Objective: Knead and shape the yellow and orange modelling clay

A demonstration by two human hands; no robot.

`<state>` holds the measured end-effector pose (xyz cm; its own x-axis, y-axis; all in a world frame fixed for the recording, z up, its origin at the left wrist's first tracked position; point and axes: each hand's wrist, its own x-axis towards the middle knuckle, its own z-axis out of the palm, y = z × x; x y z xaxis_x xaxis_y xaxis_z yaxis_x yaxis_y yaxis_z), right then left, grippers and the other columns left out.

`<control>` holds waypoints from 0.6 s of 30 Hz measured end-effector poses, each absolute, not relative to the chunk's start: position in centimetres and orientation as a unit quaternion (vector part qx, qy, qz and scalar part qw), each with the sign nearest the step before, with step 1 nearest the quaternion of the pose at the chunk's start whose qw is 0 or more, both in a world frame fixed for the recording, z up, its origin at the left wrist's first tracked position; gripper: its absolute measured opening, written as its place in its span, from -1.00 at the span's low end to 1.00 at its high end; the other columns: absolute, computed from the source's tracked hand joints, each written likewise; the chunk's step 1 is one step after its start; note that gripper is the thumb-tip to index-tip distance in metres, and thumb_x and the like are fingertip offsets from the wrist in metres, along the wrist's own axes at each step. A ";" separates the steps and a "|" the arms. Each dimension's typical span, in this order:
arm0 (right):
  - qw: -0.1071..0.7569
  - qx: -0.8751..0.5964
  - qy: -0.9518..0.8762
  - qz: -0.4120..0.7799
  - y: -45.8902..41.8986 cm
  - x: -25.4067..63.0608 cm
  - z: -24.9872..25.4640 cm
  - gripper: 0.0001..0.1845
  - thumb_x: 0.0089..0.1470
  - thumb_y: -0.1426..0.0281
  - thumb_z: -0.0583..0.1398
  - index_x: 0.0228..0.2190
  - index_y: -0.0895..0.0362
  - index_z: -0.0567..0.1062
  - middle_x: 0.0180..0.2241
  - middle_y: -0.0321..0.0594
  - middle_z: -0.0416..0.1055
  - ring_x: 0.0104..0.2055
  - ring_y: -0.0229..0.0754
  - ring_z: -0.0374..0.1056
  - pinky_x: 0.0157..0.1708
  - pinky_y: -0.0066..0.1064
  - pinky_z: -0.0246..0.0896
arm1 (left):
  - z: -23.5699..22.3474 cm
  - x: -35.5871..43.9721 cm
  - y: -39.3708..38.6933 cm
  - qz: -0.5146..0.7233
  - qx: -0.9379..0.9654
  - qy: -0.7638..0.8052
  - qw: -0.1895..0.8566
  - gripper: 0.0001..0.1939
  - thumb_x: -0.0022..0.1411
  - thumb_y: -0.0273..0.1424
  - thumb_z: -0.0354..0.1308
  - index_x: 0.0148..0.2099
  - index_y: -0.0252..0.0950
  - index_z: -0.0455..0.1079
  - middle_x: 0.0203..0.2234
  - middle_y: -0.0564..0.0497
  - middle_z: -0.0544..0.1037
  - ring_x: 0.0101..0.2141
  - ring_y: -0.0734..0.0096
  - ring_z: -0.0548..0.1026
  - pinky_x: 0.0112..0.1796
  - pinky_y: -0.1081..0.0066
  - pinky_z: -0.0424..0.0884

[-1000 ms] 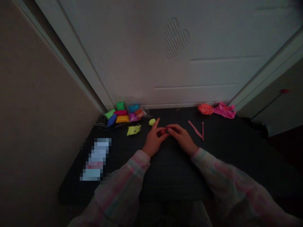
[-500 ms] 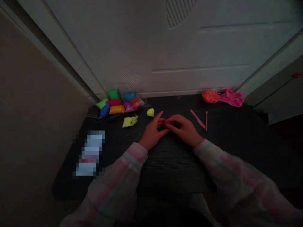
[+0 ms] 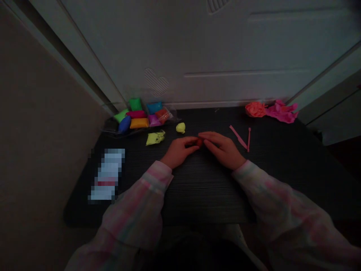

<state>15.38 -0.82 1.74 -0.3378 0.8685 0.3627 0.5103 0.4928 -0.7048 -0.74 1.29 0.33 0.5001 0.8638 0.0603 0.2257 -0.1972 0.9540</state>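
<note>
Between my fingertips, over the dark table, is a small red lump of modelling clay (image 3: 199, 142), mostly covered by the fingers. My left hand (image 3: 179, 151) is closed on its left side, thumb below and fingers above. From the right, my right hand (image 3: 225, 149) presses against the same lump, its fingers reaching over the top. Just beyond my left hand sits a yellow ball of clay (image 3: 181, 128). An opened yellow clay packet (image 3: 155, 138) lies to its left. Two pink plastic modelling tools, a knife (image 3: 238, 137) and a thin stick (image 3: 249, 140), rest right of my right hand.
A clear bag with several coloured clay packets (image 3: 139, 122) lies at the back left. Orange (image 3: 255, 109) and pink (image 3: 282, 111) crumpled pieces sit at the back right. A blurred-out phone-like screen (image 3: 108, 175) is at the left. A white panel (image 3: 214, 49) stands behind the table (image 3: 205, 199).
My left fingers, raised and spread before, have come down and closed around the red clay. The right hand's fingers have straightened over it. The view has tilted slightly downward.
</note>
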 end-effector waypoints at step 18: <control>0.147 -0.403 -0.901 0.070 -1.4 15.9 0.9 -0.31 -0.23 0.61 -0.07 0.01 0.16 -0.11 0.07 -0.22 -0.13 0.10 -0.16 -0.26 -0.01 -0.10 -0.25 | -0.1 -0.8 1.5 0.308 0.752 0.366 0.453 -0.75 -0.05 -0.43 0.01 -0.24 -0.36 0.27 -0.30 -0.03 0.41 -0.27 0.46 0.34 -0.21 0.40 0.22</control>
